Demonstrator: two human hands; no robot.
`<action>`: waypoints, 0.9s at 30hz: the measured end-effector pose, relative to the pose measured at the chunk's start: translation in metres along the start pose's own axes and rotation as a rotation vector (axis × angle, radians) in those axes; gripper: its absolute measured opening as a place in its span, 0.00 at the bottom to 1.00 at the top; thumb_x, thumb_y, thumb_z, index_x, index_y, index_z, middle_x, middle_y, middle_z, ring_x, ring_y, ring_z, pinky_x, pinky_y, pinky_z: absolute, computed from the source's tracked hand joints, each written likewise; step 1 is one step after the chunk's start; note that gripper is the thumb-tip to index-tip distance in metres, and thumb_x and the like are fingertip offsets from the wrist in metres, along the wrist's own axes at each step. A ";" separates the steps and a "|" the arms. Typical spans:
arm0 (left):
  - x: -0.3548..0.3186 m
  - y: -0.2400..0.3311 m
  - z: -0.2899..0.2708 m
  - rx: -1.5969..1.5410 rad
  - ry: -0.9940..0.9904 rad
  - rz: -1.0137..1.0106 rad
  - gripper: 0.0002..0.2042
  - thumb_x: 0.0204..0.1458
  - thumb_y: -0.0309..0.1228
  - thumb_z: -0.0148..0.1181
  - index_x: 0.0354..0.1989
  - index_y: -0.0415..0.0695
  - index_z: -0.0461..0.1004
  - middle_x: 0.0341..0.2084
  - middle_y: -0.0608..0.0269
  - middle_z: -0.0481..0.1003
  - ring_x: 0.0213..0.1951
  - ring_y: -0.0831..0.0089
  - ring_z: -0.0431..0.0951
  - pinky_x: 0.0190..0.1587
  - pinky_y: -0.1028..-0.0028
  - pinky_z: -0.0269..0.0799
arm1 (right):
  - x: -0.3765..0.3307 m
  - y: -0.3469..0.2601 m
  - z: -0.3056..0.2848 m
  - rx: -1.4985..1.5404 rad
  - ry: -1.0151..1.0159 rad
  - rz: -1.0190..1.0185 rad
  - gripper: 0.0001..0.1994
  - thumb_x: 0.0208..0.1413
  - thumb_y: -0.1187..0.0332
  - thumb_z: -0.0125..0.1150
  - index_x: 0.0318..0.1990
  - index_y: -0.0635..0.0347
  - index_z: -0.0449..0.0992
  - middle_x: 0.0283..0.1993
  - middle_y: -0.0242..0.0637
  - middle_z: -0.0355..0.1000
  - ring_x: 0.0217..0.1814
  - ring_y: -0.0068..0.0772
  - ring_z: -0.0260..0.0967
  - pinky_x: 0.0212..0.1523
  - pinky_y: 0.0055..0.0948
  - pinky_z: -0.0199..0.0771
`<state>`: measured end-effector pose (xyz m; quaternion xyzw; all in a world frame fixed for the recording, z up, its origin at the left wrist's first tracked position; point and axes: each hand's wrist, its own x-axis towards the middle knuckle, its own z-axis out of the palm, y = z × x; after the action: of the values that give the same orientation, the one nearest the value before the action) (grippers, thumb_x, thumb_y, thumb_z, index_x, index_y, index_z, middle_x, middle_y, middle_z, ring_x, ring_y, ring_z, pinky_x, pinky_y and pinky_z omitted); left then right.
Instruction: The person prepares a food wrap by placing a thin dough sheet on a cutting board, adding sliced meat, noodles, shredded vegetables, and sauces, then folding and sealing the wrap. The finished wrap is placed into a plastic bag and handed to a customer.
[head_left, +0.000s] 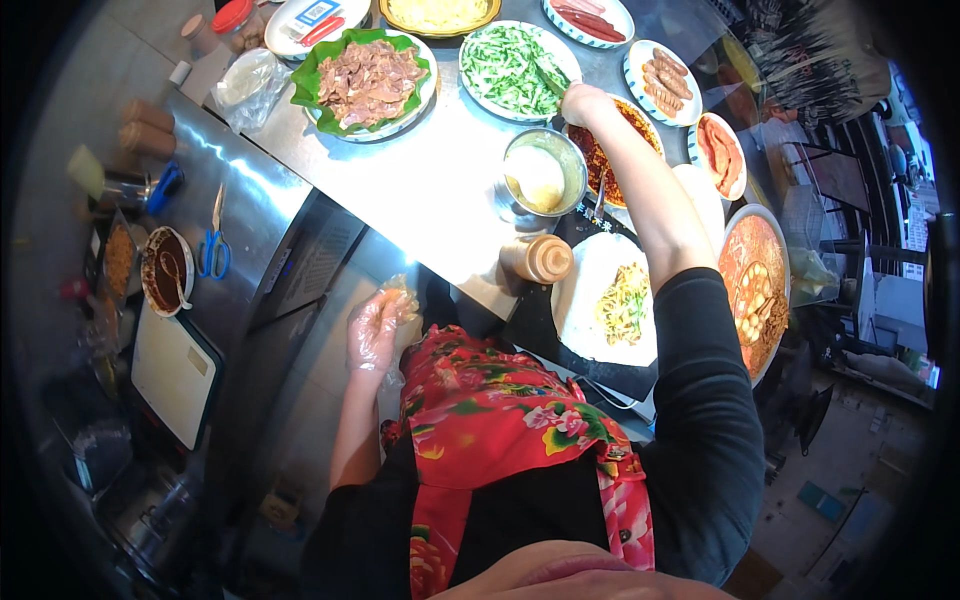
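Observation:
My right hand (587, 106) reaches over the far side of the counter, closed around a thin dark-green utensil (549, 78). The utensil's far end dips into a plate of shredded cucumber (505, 70). Below my right forearm lies a white flatbread (580, 305) with a mound of shredded filling (622, 308) on it. My left hand (372, 335), in a clear plastic glove, hangs beside my red floral apron. Its fingers are curled at a yellowish, crinkled piece (402, 298) whose kind I cannot make out.
A metal pot (570, 180) and a capped squeeze bottle (541, 259) stand near the flatbread. Around them are a chili-flake dish (640, 130), sliced meat on leaves (370, 82), sausages (667, 82) and a stew pan (755, 285). Blue scissors (214, 252) lie on the left counter.

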<state>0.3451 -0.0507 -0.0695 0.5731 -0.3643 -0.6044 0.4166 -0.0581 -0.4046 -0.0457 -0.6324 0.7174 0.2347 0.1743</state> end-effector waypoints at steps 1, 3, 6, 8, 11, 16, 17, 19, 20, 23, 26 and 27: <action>0.004 0.004 0.003 0.011 -0.026 0.033 0.12 0.66 0.23 0.53 0.55 0.32 0.72 0.45 0.54 0.79 0.46 0.70 0.81 0.50 0.71 0.79 | 0.000 0.001 0.000 0.002 -0.002 -0.022 0.25 0.61 0.56 0.59 0.55 0.71 0.74 0.52 0.57 0.77 0.59 0.50 0.74 0.58 0.42 0.74; 0.012 0.012 0.011 0.039 -0.089 0.073 0.12 0.65 0.22 0.53 0.55 0.31 0.72 0.45 0.54 0.79 0.45 0.71 0.81 0.50 0.71 0.79 | -0.007 0.002 -0.002 0.010 0.031 -0.038 0.25 0.61 0.57 0.59 0.56 0.71 0.72 0.50 0.56 0.78 0.57 0.51 0.75 0.56 0.43 0.75; 0.016 0.019 0.021 0.055 -0.164 0.128 0.12 0.65 0.21 0.52 0.55 0.32 0.72 0.45 0.54 0.79 0.46 0.71 0.81 0.50 0.70 0.79 | -0.036 0.010 -0.012 0.086 0.170 -0.039 0.23 0.60 0.60 0.59 0.57 0.68 0.74 0.50 0.55 0.78 0.56 0.51 0.76 0.56 0.44 0.76; 0.015 0.023 0.028 0.045 -0.160 0.092 0.11 0.65 0.22 0.51 0.49 0.30 0.76 0.41 0.58 0.79 0.43 0.75 0.79 0.49 0.75 0.75 | -0.063 0.017 -0.020 0.154 0.249 -0.035 0.22 0.61 0.61 0.59 0.58 0.67 0.73 0.50 0.55 0.78 0.55 0.51 0.76 0.56 0.44 0.76; 0.015 0.027 0.039 0.151 -0.243 0.127 0.10 0.64 0.23 0.53 0.48 0.30 0.77 0.40 0.56 0.80 0.43 0.74 0.79 0.48 0.73 0.75 | -0.114 0.037 -0.027 0.252 0.341 -0.044 0.25 0.63 0.58 0.59 0.61 0.68 0.68 0.49 0.56 0.78 0.54 0.53 0.76 0.54 0.45 0.75; 0.015 0.032 0.062 0.285 -0.350 0.176 0.10 0.63 0.24 0.54 0.47 0.31 0.78 0.39 0.54 0.81 0.41 0.72 0.79 0.48 0.72 0.75 | -0.251 0.085 0.006 0.459 0.429 -0.151 0.26 0.63 0.57 0.59 0.64 0.62 0.66 0.44 0.58 0.78 0.48 0.59 0.76 0.50 0.47 0.75; 0.015 0.033 0.067 0.365 -0.350 0.235 0.10 0.63 0.24 0.54 0.47 0.31 0.78 0.38 0.54 0.81 0.40 0.72 0.80 0.48 0.72 0.75 | -0.285 0.093 0.022 0.461 0.355 -0.091 0.26 0.64 0.58 0.59 0.64 0.62 0.66 0.43 0.58 0.78 0.48 0.59 0.76 0.49 0.48 0.75; 0.011 0.033 0.077 0.382 -0.412 0.165 0.09 0.65 0.24 0.55 0.48 0.33 0.78 0.40 0.59 0.80 0.41 0.77 0.79 0.47 0.75 0.76 | -0.347 0.107 0.061 0.517 0.292 -0.068 0.27 0.64 0.58 0.59 0.65 0.63 0.65 0.43 0.58 0.77 0.48 0.59 0.76 0.48 0.48 0.75; 0.009 0.033 0.082 0.367 -0.434 0.178 0.09 0.65 0.24 0.55 0.48 0.32 0.78 0.39 0.59 0.80 0.40 0.77 0.78 0.46 0.76 0.76 | -0.373 0.112 0.084 0.549 0.254 -0.042 0.27 0.63 0.57 0.60 0.65 0.63 0.65 0.42 0.58 0.77 0.48 0.59 0.76 0.48 0.47 0.76; 0.002 0.033 0.107 0.333 -0.476 0.089 0.10 0.65 0.24 0.56 0.49 0.33 0.78 0.38 0.60 0.80 0.40 0.78 0.78 0.45 0.76 0.76 | -0.418 0.119 0.150 0.671 0.087 0.157 0.28 0.63 0.57 0.60 0.65 0.63 0.65 0.43 0.58 0.77 0.48 0.59 0.76 0.48 0.47 0.76; 0.001 0.036 0.136 0.523 -0.570 0.169 0.11 0.65 0.26 0.56 0.49 0.33 0.78 0.37 0.60 0.81 0.39 0.79 0.79 0.45 0.76 0.76 | -0.424 0.127 0.201 0.674 0.084 0.240 0.30 0.63 0.56 0.59 0.66 0.65 0.62 0.43 0.60 0.77 0.48 0.60 0.76 0.49 0.48 0.76; -0.001 0.039 0.145 0.562 -0.615 0.199 0.11 0.64 0.26 0.57 0.49 0.33 0.78 0.37 0.60 0.81 0.39 0.79 0.79 0.45 0.76 0.76 | -0.427 0.130 0.213 0.659 0.105 0.245 0.30 0.63 0.55 0.59 0.67 0.65 0.61 0.44 0.60 0.77 0.48 0.60 0.76 0.49 0.48 0.77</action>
<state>0.2038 -0.0697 -0.0223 0.4192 -0.6759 -0.5811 0.1724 -0.1370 0.0782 0.0265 -0.4628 0.8330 -0.0228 0.3024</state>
